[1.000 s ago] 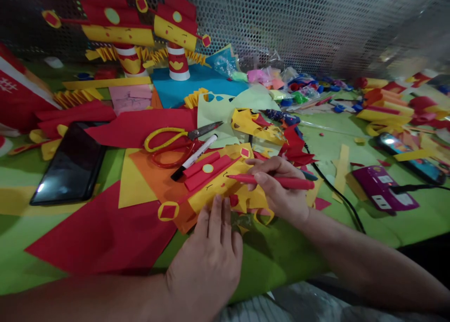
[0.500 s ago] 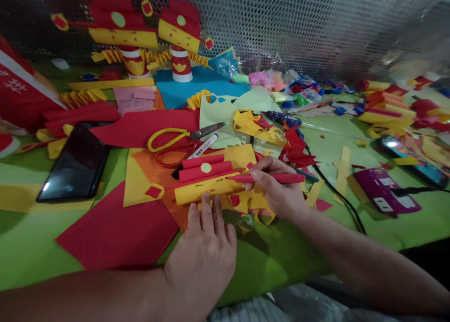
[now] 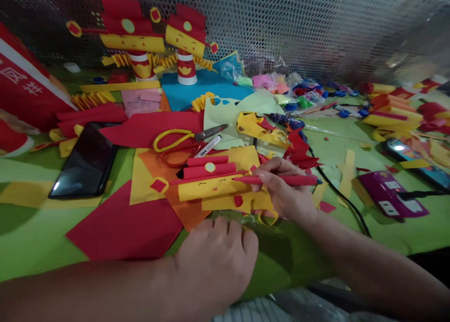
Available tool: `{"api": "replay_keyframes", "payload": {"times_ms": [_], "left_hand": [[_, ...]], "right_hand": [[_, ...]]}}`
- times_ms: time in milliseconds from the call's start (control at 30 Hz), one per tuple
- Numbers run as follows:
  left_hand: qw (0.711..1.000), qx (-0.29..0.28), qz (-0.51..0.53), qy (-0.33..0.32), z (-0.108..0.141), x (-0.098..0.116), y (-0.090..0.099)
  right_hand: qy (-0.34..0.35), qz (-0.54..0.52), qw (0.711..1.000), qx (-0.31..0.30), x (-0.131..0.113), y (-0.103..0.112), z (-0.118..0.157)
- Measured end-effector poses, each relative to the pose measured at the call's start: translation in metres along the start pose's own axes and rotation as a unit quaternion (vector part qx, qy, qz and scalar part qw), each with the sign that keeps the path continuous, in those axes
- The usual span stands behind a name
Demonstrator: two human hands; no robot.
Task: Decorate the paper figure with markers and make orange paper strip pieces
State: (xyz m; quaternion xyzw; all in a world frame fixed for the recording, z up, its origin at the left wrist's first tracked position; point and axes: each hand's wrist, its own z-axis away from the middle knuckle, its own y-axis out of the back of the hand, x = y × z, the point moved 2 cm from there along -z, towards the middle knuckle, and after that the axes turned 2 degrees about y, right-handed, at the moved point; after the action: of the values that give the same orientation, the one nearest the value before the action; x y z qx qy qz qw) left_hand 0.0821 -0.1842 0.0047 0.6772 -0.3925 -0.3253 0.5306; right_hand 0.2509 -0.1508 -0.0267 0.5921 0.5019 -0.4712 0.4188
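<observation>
My right hand [image 3: 286,190] grips a red marker pen [image 3: 297,180], its tip at the right part of a yellow paper roll with a drawn face [image 3: 197,190]. Closed eyes and a small red mouth are on the roll, and a red rolled-paper hat [image 3: 228,168] with a pale round badge sits along its top. At the hat's left end is a yellow disc with a red square [image 3: 159,185]. My left hand [image 3: 220,251] lies near the table's front edge with fingers curled under, apart from the roll; its fingertips are hidden.
Behind the roll lie scissors [image 3: 183,141] and a white marker [image 3: 210,145]. A black phone [image 3: 86,160] is at left, a purple power strip [image 3: 392,193] at right, its black cable nearby. Two paper figures [image 3: 186,66] stand at the back. Paper scraps cover the middle.
My left hand has drawn back off the yellow roll toward the table edge, its fingers now curled. The pen stays near the roll's right part. The view has shifted slightly.
</observation>
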Motion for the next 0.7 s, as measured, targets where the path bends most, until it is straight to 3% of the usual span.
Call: {"api": "replay_keyframes", "payload": {"times_ms": [200, 467, 567, 700], "left_hand": [[0.994, -0.104, 0.042, 0.019, -0.006, -0.007, -0.013], [0.999, -0.009, -0.007, -0.043, 0.001, 0.003, -0.018], [0.997, 0.01, -0.016, -0.07, 0.002, 0.004, -0.02], [0.996, 0.031, -0.021, -0.084, 0.0, 0.0, -0.009]], "right_hand": [[0.022, -0.025, 0.999, 0.012, -0.006, 0.002, 0.0], [0.054, 0.006, 0.999, 0.004, 0.0, 0.0, -0.001], [0.102, 0.037, 0.994, 0.007, 0.001, 0.0, -0.001], [0.191, 0.129, 0.972, -0.055, -0.002, 0.0, -0.003]]}}
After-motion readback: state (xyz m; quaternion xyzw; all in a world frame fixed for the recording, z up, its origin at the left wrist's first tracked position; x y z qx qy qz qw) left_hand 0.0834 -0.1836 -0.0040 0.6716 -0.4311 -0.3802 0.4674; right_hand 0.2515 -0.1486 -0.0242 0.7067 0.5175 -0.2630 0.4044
